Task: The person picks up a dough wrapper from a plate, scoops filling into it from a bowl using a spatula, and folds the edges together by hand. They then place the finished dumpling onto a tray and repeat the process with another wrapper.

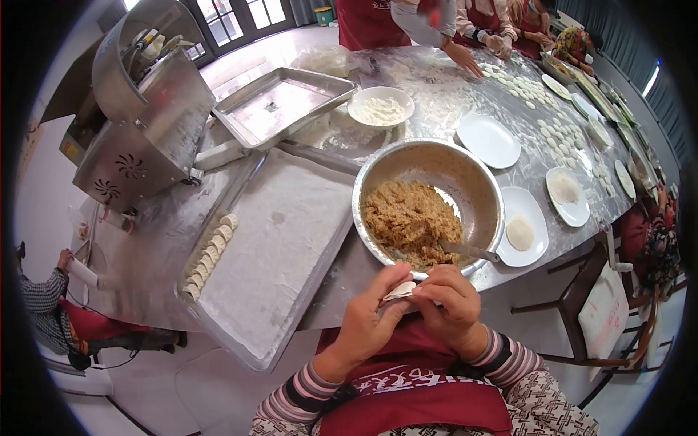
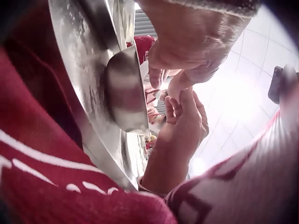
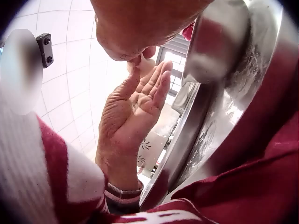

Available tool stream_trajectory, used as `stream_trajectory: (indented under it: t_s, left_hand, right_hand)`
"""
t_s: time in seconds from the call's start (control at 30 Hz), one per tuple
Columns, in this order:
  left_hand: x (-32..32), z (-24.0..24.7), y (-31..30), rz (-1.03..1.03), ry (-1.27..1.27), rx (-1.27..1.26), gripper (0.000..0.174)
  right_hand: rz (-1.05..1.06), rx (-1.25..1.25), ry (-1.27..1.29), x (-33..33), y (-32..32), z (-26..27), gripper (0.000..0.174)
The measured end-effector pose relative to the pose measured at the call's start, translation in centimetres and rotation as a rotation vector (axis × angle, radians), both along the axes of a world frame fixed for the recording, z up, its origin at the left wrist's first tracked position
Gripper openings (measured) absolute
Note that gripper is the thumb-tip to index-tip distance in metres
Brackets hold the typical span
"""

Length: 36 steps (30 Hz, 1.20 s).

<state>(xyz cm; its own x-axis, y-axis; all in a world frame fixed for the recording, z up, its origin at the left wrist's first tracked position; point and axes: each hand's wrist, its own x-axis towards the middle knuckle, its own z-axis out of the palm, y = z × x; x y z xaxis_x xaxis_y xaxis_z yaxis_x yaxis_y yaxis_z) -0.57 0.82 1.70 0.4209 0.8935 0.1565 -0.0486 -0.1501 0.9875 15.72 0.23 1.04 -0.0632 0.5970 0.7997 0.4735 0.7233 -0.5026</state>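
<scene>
A folded white dumpling [image 1: 400,291] is held up between both hands, just in front of a steel bowl [image 1: 486,174]. My left hand [image 1: 365,323] pinches its left side between thumb and forefinger. On the other side my right hand [image 1: 452,305] pinches the edge with thumb and fingertips. In the right wrist view the pale dough [image 3: 147,66] shows at the left thumb's tip, partly hidden by the right hand. The bowl holds brown minced filling [image 1: 407,211], and a metal utensil handle [image 1: 472,251] leans out over its rim.
Left of the bowl lies a lined tray [image 1: 269,254] with a row of dumplings [image 1: 211,254] along its left side. Behind are a steel tray [image 1: 283,102], a flour bowl [image 1: 380,107] and a machine [image 1: 138,138]. A plate with a wrapper [image 1: 520,234] sits to the right. People work opposite.
</scene>
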Motion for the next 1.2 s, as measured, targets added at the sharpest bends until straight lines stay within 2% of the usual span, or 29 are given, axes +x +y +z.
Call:
stream_trajectory:
  t_s: [0.03, 0.1, 0.23, 0.3, 0.4, 0.47, 0.7, 0.83, 0.9, 1.0, 1.03, 1.1, 1.2]
  left_hand:
    - [0.2, -0.2, -0.1, 0.001, 0.001, 0.004, 0.046]
    - [0.7, -0.9, -0.3, -0.017, -0.207, -0.248, 0.046]
    - [1.2, -1.3, -0.8, 0.050, -0.224, -0.251, 0.042]
    - [1.2, -1.2, -0.8, 0.081, -0.117, -0.068, 0.043]
    - [1.2, -1.4, -0.9, 0.092, -0.052, 0.044, 0.044]
    - [0.9, -1.3, -0.7, 0.062, -0.014, 0.078, 0.045]
    - [-0.5, -0.1, 0.5, -0.089, 0.245, 0.262, 0.052]
    - [-0.6, -0.4, 0.4, -0.127, 0.291, 0.314, 0.049]
    - [0.5, -0.5, -0.5, -0.017, -0.173, -0.198, 0.045]
    - [1.4, -1.6, -0.4, 0.007, -0.071, -0.146, 0.040]
    - [1.7, -1.7, -0.7, 0.023, -0.126, -0.130, 0.040]
    - [2.2, -3.0, -0.9, 0.046, -0.140, -0.016, 0.050]
    - [2.5, -3.8, -0.9, 0.020, -0.231, -0.091, 0.058]
  right_hand:
    - [-0.038, -0.008, 0.046, -0.2, 0.0, -0.3, 0.024]
    - [-0.072, -0.015, 0.093, -0.6, -0.1, -0.5, 0.024]
    - [-0.086, -0.145, 0.083, -0.6, -0.2, -0.3, 0.024]
    - [-0.057, -0.166, 0.051, -0.4, -0.1, -0.5, 0.025]
    - [-0.080, -0.126, 0.004, -0.3, 0.1, -0.5, 0.027]
    - [-0.019, 0.016, -0.130, 0.2, 0.7, 0.6, 0.027]
    - [0.033, -0.003, -0.143, 0.4, 0.5, 0.9, 0.024]
    - [0.036, 0.042, -0.145, 0.4, 0.4, 0.6, 0.020]
    - [0.022, 0.058, -0.098, 0.2, 0.2, 0.5, 0.019]
    - [-0.051, 0.022, -0.013, -0.4, 0.3, -0.2, 0.016]
    - [-0.041, 0.001, -0.002, -0.3, 0.2, -0.3, 0.015]
    - [-0.071, -0.029, 0.001, -0.3, 0.0, -1.1, 0.016]
    - [-0.027, -0.054, -0.001, -0.4, 0.0, -1.2, 0.019]
